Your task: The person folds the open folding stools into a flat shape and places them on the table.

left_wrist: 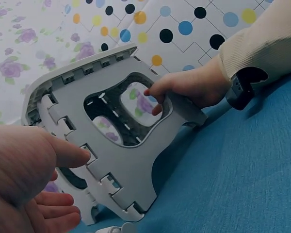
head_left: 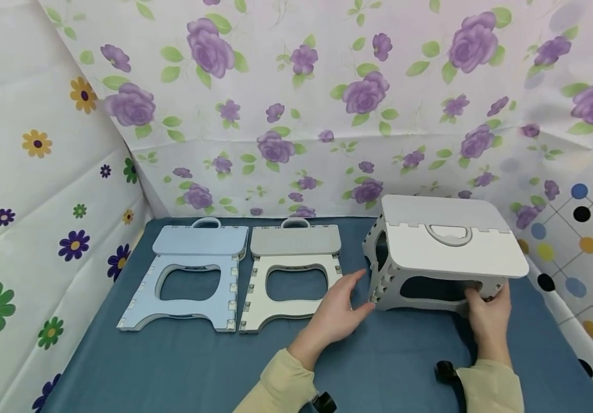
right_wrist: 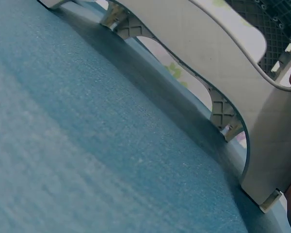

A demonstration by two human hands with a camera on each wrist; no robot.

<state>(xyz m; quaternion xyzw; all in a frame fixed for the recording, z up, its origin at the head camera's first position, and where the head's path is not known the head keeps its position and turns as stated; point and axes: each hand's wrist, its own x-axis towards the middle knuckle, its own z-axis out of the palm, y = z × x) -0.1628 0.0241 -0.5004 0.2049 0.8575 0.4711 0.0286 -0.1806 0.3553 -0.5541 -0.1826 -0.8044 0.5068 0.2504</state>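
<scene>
An unfolded white-and-grey folding step stool (head_left: 453, 241) stands at the right of the table, its carry handle lying in the top. My right hand (head_left: 489, 321) grips the stool's front right leg, with the thumb at the edge of the oval opening. In the left wrist view that right hand (left_wrist: 189, 90) reaches into the opening from the far side. My left hand (head_left: 340, 312) is at the stool's lower left corner, thumb and fingers spread apart. Its thumb overlaps the hinged edge in the left wrist view. The right wrist view shows the arched lower panel (right_wrist: 199, 43) close to the cloth.
Two folded step stools lie flat to the left: a light blue one (head_left: 185, 275) and a grey-and-cream one (head_left: 293, 275). Blue cloth (head_left: 172, 373) covers the table. A flowered sheet (head_left: 286, 115) hangs behind, with a dotted sheet (head_left: 585, 275) along the right side.
</scene>
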